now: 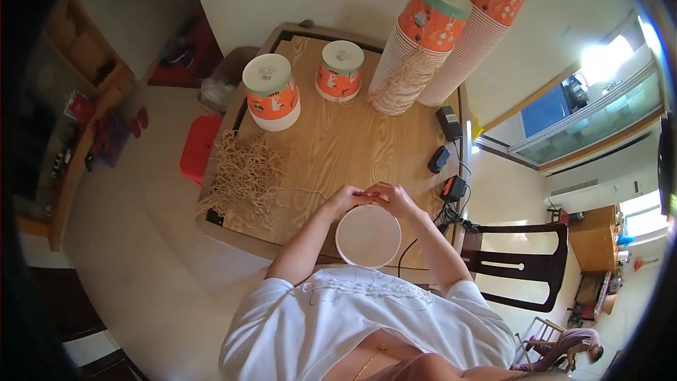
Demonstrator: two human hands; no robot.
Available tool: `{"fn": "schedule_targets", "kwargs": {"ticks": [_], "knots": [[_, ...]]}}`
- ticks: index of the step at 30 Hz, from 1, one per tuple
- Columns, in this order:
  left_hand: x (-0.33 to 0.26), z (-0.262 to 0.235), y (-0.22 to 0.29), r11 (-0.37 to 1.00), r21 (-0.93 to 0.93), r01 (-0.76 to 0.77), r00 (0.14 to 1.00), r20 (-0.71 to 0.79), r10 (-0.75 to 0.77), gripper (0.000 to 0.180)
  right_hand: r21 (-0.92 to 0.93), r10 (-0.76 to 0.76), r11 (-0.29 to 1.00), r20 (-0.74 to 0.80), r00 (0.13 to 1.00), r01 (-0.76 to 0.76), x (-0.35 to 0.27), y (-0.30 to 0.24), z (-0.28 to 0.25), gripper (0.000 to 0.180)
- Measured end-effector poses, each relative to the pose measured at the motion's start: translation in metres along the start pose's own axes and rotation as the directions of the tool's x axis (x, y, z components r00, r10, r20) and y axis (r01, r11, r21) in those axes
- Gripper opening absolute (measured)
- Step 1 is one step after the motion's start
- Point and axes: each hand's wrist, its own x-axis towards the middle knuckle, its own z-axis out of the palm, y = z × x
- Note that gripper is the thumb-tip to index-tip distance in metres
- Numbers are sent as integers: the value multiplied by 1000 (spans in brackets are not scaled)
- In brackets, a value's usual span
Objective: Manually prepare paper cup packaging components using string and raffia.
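Note:
A white-lined paper bucket point(368, 237) sits at the near table edge against my shirt, its round mouth turned up toward me. My left hand point(345, 200) and my right hand point(395, 200) meet at its far rim, fingers closed and fingertips together on the bucket's side. A bit of orange-red shows between the fingertips; whether they also pinch a string is too small to tell. One thin strand runs from a tangled heap of tan strings point(247, 173), on the table to the left, toward my left hand.
Upside-down orange-and-green paper buckets stand at the back: a short stack point(272, 95), another short stack point(340, 74) and two tall leaning stacks, the nearer point(416, 42) draped with strings. Black adapters point(448, 124) and cables line the right edge. A dark chair point(522, 264) stands right; a person point(568, 348) sits farther off.

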Motion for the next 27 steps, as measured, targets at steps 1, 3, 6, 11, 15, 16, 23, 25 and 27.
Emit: {"fn": "schedule_targets", "kwargs": {"ticks": [1,3,6,11,15,16,23,25,27], "knots": [[0,2,2,999,36,8,1000,-23,-7,14,26,116,993,107,988,-119,-1,5,-3,16],[2,0,0,999,39,10,1000,-27,-9,14,-1,125,992,96,988,-125,-2,6,-7,14],[4,-5,-9,996,82,-20,999,-41,23,14,-32,139,990,71,988,-137,-5,7,-3,12],[5,-9,-17,980,182,-77,995,-47,87,14,61,300,952,-1,954,-299,-14,14,15,15],[-4,-18,-4,918,288,-272,957,-18,289,17,82,395,917,-62,916,-390,-17,21,21,19],[-5,-27,2,888,322,-328,944,78,320,13,78,387,921,-72,919,-382,-15,23,21,20],[-4,-47,26,670,585,-456,890,291,352,15,97,415,907,-33,909,-410,-9,31,26,19],[4,-40,21,592,663,-458,884,266,385,24,113,444,891,-14,896,-440,-8,37,31,16],[11,-31,12,575,699,-426,897,246,367,26,145,436,892,-19,900,-429,-7,42,36,15]]}}
